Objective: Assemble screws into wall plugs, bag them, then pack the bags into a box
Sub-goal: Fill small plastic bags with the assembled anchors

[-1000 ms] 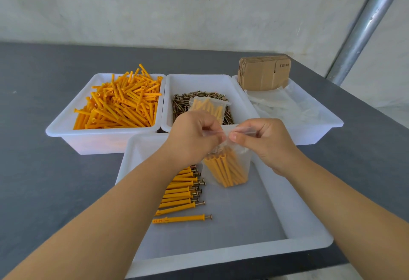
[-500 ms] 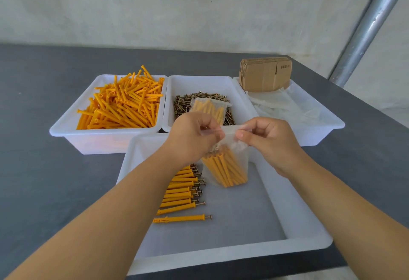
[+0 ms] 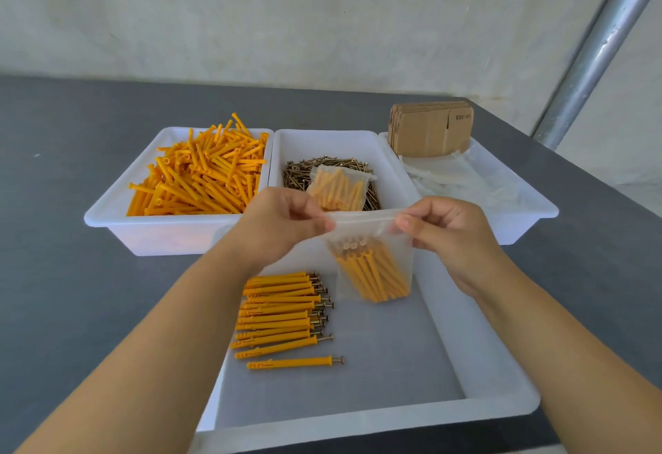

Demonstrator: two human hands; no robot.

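Observation:
A clear plastic bag (image 3: 372, 267) filled with orange wall plugs with screws hangs above the near white tray (image 3: 483, 357). My left hand (image 3: 283, 224) pinches its top left corner and my right hand (image 3: 444, 227) pinches its top right corner, the top edge stretched flat between them. Several assembled orange plugs with screws (image 3: 283, 313) lie in a row on the tray floor below my left hand. Another filled bag (image 3: 338, 186) lies on the pile of screws (image 3: 297, 174) in the middle far tray.
The far left tray holds loose orange wall plugs (image 3: 200, 174). In the far right tray (image 3: 537, 210) are empty clear bags (image 3: 462, 181) and a stack of flat cardboard boxes (image 3: 431, 129). All stand on a dark grey table (image 3: 53, 274). A metal pole (image 3: 601, 45) rises at right.
My hands have moved apart along the bag's top edge, from pinching near the middle to pinching the two corners, pulling the top edge straight.

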